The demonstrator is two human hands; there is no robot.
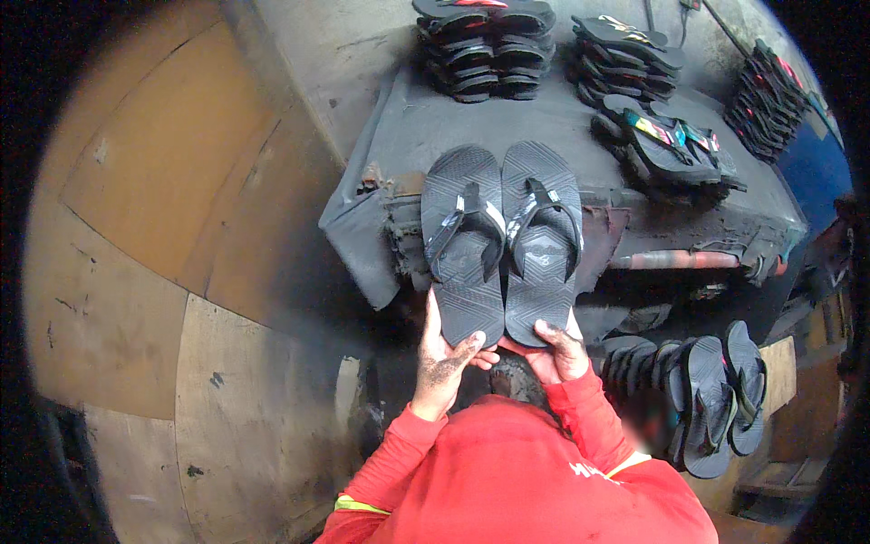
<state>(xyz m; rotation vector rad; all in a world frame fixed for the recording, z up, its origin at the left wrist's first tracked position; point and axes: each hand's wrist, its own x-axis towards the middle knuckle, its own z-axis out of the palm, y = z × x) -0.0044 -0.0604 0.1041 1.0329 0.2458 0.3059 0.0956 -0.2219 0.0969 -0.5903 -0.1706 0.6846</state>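
A pair of black flip-flops with white-patterned straps stands side by side in my grip, toes away from me, in the middle of the view. My left hand [449, 358] is closed on the heel of the left flip-flop [467, 299], thumb on the sole. My right hand [557, 354] grips the heel of the right flip-flop [535, 304], thumb on its top. Both hands look smudged with dark grime. The flip-flops are over the front edge of a dark, worn workbench [372, 245].
Stacks of flip-flops [480, 54] [625, 63] [766, 100] line the bench's back, with a loose pile [662, 145] at its right. A row of more flip-flops [702, 408] is at lower right. Wooden floor panels [163, 208] are on the left.
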